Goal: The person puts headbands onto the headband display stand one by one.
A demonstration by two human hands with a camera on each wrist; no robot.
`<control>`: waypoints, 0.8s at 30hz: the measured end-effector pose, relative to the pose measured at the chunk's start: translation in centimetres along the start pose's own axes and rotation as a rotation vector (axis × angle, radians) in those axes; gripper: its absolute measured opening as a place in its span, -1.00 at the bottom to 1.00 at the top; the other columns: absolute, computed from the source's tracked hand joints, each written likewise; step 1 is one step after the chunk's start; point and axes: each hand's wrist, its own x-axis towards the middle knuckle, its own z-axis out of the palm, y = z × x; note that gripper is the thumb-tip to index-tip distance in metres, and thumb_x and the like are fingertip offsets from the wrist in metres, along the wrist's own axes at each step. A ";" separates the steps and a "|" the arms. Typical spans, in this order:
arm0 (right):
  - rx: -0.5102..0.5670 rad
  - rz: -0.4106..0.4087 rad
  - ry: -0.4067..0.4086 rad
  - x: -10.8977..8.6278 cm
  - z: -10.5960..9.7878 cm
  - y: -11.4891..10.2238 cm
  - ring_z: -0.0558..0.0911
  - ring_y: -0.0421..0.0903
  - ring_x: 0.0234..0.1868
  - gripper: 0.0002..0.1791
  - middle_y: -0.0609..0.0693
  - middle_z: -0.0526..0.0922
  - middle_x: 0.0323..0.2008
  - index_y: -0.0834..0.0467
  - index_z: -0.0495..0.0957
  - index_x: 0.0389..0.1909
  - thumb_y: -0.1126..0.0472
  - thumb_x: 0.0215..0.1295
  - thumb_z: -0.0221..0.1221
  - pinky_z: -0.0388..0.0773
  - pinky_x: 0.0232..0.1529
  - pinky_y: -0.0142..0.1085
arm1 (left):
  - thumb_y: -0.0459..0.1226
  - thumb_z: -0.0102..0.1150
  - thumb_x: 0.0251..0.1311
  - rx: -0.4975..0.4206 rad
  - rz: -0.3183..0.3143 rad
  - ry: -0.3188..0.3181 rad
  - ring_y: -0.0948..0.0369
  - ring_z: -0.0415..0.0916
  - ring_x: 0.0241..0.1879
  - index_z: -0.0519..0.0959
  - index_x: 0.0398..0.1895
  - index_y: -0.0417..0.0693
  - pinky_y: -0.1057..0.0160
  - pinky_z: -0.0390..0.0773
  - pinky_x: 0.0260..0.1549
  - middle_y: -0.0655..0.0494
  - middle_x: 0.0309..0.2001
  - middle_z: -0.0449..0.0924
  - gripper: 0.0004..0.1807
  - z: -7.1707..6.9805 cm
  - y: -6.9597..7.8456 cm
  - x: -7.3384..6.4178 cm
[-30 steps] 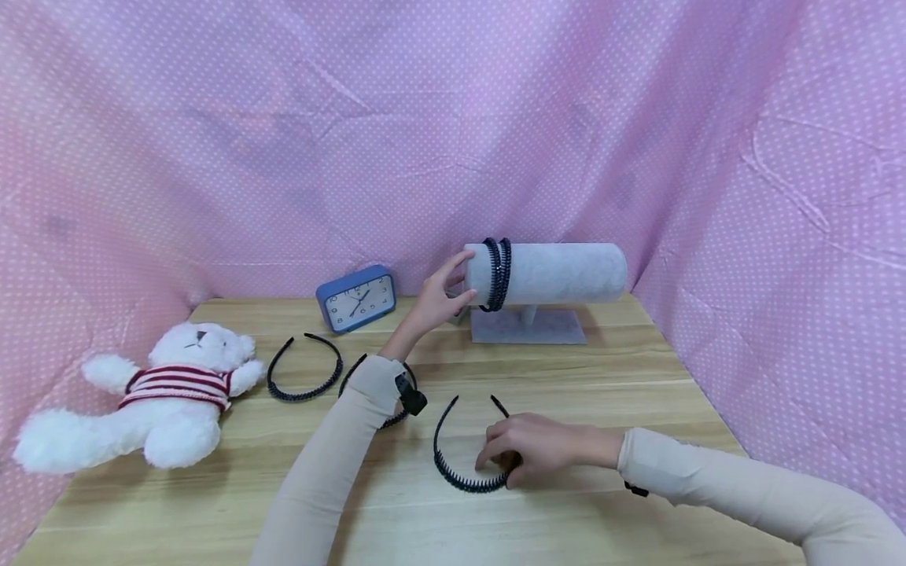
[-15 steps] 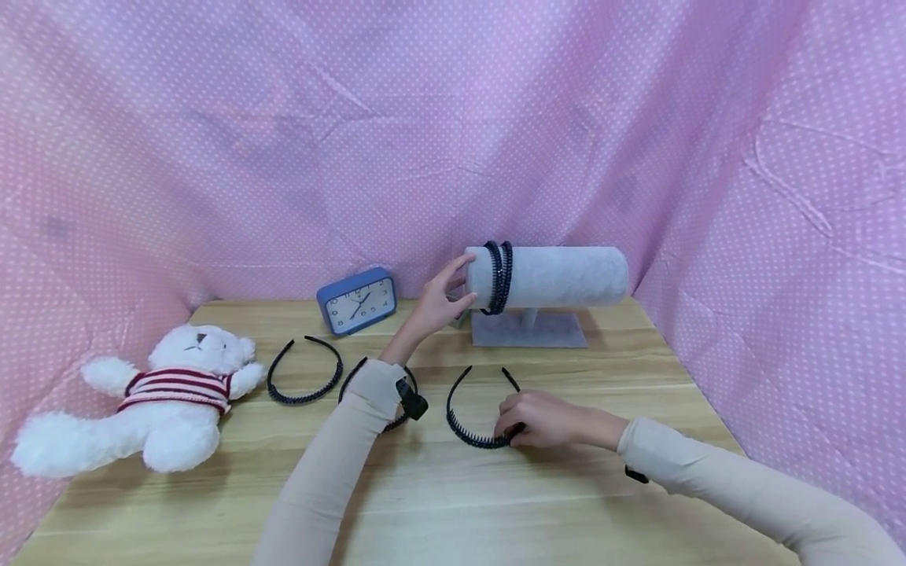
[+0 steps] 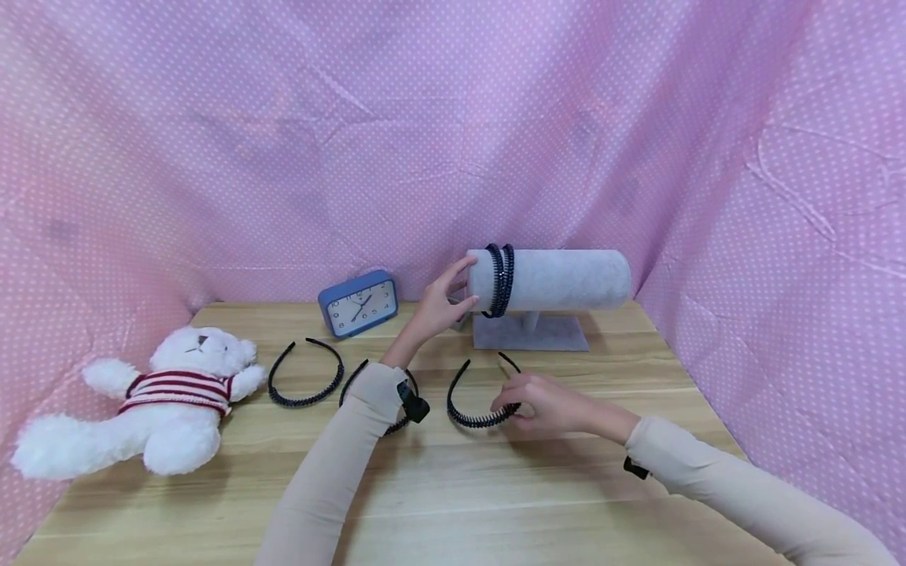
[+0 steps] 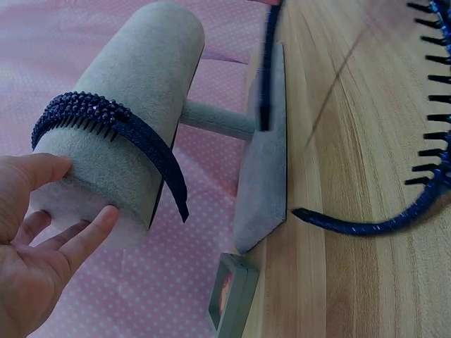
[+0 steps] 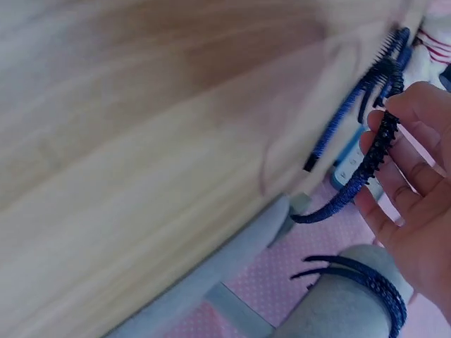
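Note:
My left hand [image 3: 437, 310] holds the near end of a grey padded roll on a T-shaped display stand [image 3: 569, 279], its thumb and fingers spread across the round end face. Two dark, beaded headbands [image 3: 508, 284] hang side by side around the roll near that end. In front of the stand, my right hand [image 3: 541, 402] pinches another dark headband [image 3: 476, 422] by its right side. This headband's teeth [image 4: 437, 137] show in the left wrist view, and its two free ends point away toward the stand. The right wrist view shows thumb and fingers around its beaded band [image 5: 384, 137].
Another headband [image 3: 304, 399] lies on the wooden table [image 3: 453, 503] at the left; one more [image 3: 344, 385] is partly hidden behind my left sleeve. A blue clock [image 3: 359, 305] and a white teddy bear [image 3: 187, 420] are farther left. A small grey-green frame [image 4: 236, 292] stands near the stand's base.
My right hand has moved away from the body toward the stand, carrying the headband with it. My left hand has stayed on the end of the roll.

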 end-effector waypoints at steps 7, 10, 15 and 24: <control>-0.030 -0.040 0.084 0.1 -1.9 0.2 0.70 -0.10 -0.10 -0.67 -0.02 0.76 -0.17 0.18 0.74 -0.11 0.45 0.06 0.39 0.71 -0.04 -0.22 | -0.39 0.27 0.33 -0.004 -0.014 0.002 -0.19 0.45 0.36 0.27 0.54 0.18 -0.04 0.71 0.03 0.03 0.59 0.17 -0.25 0.1 -0.2 0.1; -0.034 -0.046 0.130 0.0 -2.7 0.5 0.70 -0.12 -0.16 -0.71 0.00 0.75 -0.20 0.19 0.75 -0.14 0.45 0.07 0.41 0.70 -0.16 -0.27 | -0.40 0.28 0.33 0.001 -0.012 0.003 -0.20 0.45 0.36 0.28 0.53 0.18 -0.03 0.72 0.02 0.03 0.59 0.17 -0.25 0.1 -0.1 0.1; -0.051 -0.004 0.172 -0.4 -3.9 0.9 0.68 -0.16 -0.25 -0.77 -0.01 0.73 -0.25 0.15 0.76 -0.21 0.42 0.10 0.43 0.66 -0.27 -0.30 | -0.41 0.29 0.31 0.003 -0.004 0.010 -0.21 0.46 0.34 0.28 0.53 0.16 -0.04 0.71 0.03 0.02 0.59 0.17 -0.24 0.1 -0.1 0.1; -0.033 0.064 0.185 -1.3 -5.2 1.8 0.74 -0.11 -0.20 -0.82 0.00 0.77 -0.24 0.23 0.74 -0.19 0.44 0.19 0.37 0.72 -0.19 -0.20 | -0.40 0.28 0.32 0.021 -0.006 0.018 -0.20 0.46 0.34 0.28 0.53 0.20 -0.03 0.73 0.01 0.02 0.58 0.20 -0.25 0.1 -0.1 0.0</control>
